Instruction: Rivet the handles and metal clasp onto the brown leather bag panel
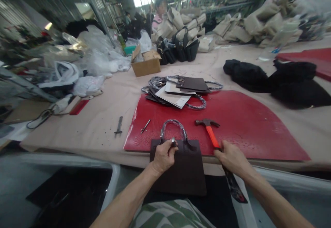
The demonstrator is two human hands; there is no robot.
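Note:
A dark brown bag panel hangs over the table's front edge, its plastic-wrapped handle lying on the red mat. My left hand is closed at the panel's top edge, around a short metal piece with a silver end; most of that piece is hidden by the fingers. To the right, my right hand grips the lower handle of a claw hammer. The hammer's head rests on or just above the mat, pointing away from me. A slim metal rod lies left of the bag handle.
The red mat covers the table front. Bag panels with wrapped handles pile up behind. A metal tool lies left, a cardboard box farther back, black fabric right. White bins flank me below. People work beyond.

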